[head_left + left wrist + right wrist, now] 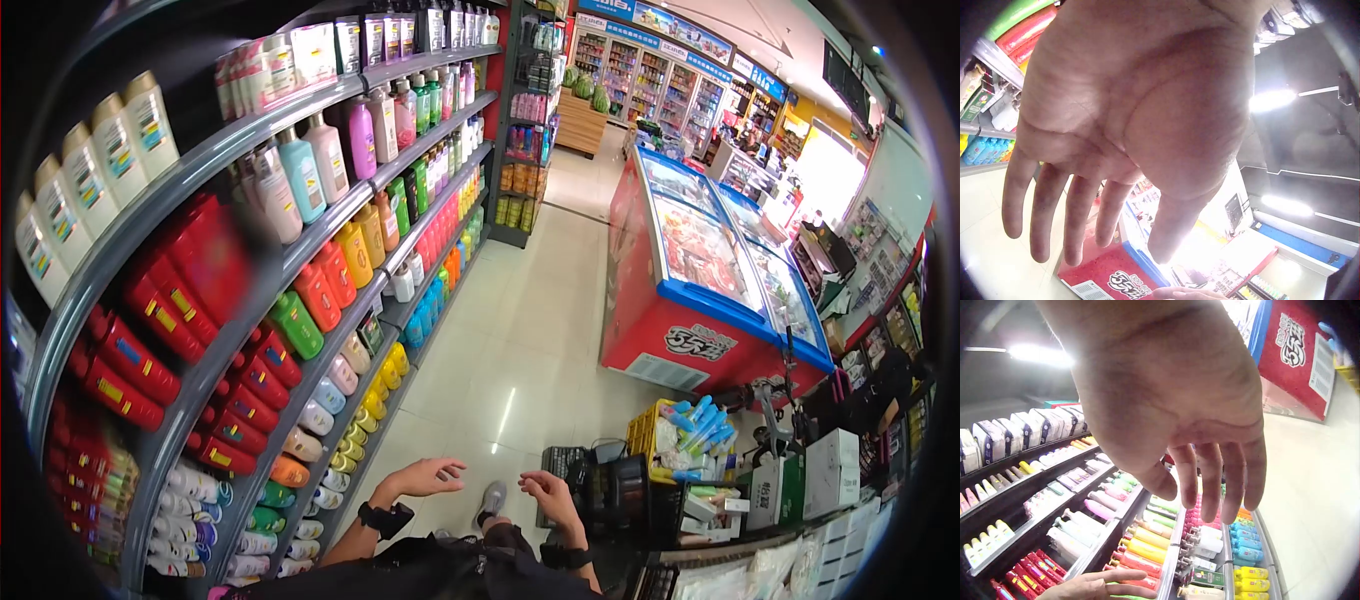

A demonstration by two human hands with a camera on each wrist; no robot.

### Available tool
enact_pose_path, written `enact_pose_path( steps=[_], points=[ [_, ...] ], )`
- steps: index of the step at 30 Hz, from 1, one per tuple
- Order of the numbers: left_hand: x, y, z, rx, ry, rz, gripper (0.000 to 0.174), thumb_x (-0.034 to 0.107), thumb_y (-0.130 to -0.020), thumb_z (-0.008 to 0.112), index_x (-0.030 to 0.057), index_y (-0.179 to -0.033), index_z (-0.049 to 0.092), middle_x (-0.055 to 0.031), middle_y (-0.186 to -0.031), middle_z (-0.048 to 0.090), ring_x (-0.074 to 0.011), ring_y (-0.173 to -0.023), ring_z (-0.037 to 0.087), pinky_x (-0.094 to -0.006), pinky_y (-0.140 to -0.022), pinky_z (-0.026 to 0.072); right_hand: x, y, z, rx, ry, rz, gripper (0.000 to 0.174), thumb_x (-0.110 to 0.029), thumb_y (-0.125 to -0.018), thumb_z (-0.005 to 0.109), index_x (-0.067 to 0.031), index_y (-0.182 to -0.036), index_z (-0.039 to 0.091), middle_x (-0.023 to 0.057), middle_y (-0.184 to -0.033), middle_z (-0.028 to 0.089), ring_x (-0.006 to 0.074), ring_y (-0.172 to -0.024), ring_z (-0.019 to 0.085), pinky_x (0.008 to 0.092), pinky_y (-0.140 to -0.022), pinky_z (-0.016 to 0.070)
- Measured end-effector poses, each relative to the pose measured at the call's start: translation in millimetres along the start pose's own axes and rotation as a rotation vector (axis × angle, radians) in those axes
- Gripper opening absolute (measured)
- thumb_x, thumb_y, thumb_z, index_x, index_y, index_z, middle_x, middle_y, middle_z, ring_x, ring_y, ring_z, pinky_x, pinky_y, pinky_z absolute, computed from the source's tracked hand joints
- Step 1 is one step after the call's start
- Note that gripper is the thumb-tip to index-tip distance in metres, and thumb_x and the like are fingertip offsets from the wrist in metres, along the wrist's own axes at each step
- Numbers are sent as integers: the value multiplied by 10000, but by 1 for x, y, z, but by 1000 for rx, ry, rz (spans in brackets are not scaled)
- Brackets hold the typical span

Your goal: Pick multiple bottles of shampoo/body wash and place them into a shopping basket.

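My left hand (428,477) hangs in the air over the aisle floor, beside the lower shelves of bottles. Seen from its own wrist, its palm faces the camera with the fingers straight and slightly spread, and nothing lies in it. To its right my right hand (548,492) is also held out with loosely bent fingers, apart from the left one and holding nothing. Closest to the left hand are yellow bottles (375,404) and white-capped bottles (328,498) on the bottom shelves. A black crate (565,470) stands just right of the right hand.
Shelves (330,255) packed with shampoo and lotion bottles line the left side. A red and blue chest freezer (680,345) stands across the tiled aisle (510,330). On the right are a yellow basket (645,430) of blue-wrapped goods and a white carton (832,470).
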State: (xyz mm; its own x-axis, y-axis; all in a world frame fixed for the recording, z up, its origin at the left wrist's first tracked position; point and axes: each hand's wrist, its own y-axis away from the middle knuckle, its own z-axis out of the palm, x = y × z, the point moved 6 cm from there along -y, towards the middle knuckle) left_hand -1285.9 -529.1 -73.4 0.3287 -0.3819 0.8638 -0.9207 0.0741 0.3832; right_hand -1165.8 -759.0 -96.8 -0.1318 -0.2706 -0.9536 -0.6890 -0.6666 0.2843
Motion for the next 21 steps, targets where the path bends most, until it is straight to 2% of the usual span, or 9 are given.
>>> enact_pose_path(
  steps=[5, 7, 9, 12, 14, 15, 17, 20, 21],
  points=[
    [-6, -78, -47, 35, 23, -69, 574, 428, -847, 671, 81, -1281, 527, -160, -1138, 627, -259, -990, 634, -349, -848, 509, -2, -110, -24, -93, 61, 24, 256, -134, -933, 566, 33, -1123, 608, 120, -986, 685, 181, -939, 658, 297, -822, 523],
    [-1, -109, -76, 67, -46, -68, 573, 427, -847, 675, 79, -1278, 527, -160, -1140, 627, -255, -953, 650, -354, -829, 520, -27, -159, -40, -134, 100, -7, 264, -141, -935, 567, 34, -1128, 605, 122, -983, 687, 181, -938, 658, 294, -822, 521],
    [27, -132, -103, 112, -31, -105, 570, 425, -846, 676, 79, -1274, 528, -158, -1133, 631, -254, -959, 649, -355, -829, 521, -58, -205, -61, -177, 133, -41, 271, -147, -936, 567, 35, -1134, 603, 125, -981, 688, 180, -937, 659, 290, -822, 519],
    [56, -184, -143, 156, 53, -129, 531, 383, -859, 677, 71, -1263, 530, -150, -1104, 643, -243, -979, 642, -351, -839, 517, -93, -274, -103, -133, 114, -135, 252, -177, -916, 593, -5, -1097, 633, 130, -956, 702, 191, -879, 677, 302, -775, 525],
    [63, -221, -169, 213, 87, -46, 498, 342, -873, 672, 55, -1254, 530, -146, -1079, 650, -228, -987, 636, -345, -851, 511, -103, -317, -126, -151, 99, -149, 253, -176, -918, 587, 3, -1091, 634, 130, -957, 702, 188, -885, 675, 304, -781, 524],
    [74, -237, -180, 227, 68, -67, 483, 321, -883, 665, 49, -1257, 526, -135, -1096, 644, -206, -988, 632, -334, -864, 505, -113, -334, -137, -137, 79, -149, 252, -172, -920, 582, 10, -1087, 634, 132, -955, 702, 185, -891, 674, 303, -788, 523],
    [92, -270, -192, 195, 122, -38, 481, 321, -885, 663, 52, -1260, 525, -130, -1109, 638, -200, -994, 628, -330, -870, 503, -135, -366, -160, -127, 16, -129, 252, -155, -931, 562, 34, -1084, 628, 130, -951, 701, 177, -901, 667, 298, -807, 519],
    [100, -322, -210, 110, 206, -19, 480, 311, -892, 656, 64, -1279, 517, -118, -1143, 622, -188, -1008, 617, -321, -882, 498, -122, -411, -179, -163, -93, -80, 270, -156, -942, 548, 46, -1114, 602, 129, -990, 683, 173, -915, 644, 290, -828, 504],
    [98, -341, -215, 71, 188, -61, 487, 313, -890, 658, 65, -1284, 515, -117, -1137, 624, -187, -1007, 617, -321, -882, 499, -117, -428, -186, -166, -49, -70, 273, -154, -941, 550, 45, -1121, 598, 130, -999, 678, 177, -923, 640, 294, -831, 505]
  ],
)
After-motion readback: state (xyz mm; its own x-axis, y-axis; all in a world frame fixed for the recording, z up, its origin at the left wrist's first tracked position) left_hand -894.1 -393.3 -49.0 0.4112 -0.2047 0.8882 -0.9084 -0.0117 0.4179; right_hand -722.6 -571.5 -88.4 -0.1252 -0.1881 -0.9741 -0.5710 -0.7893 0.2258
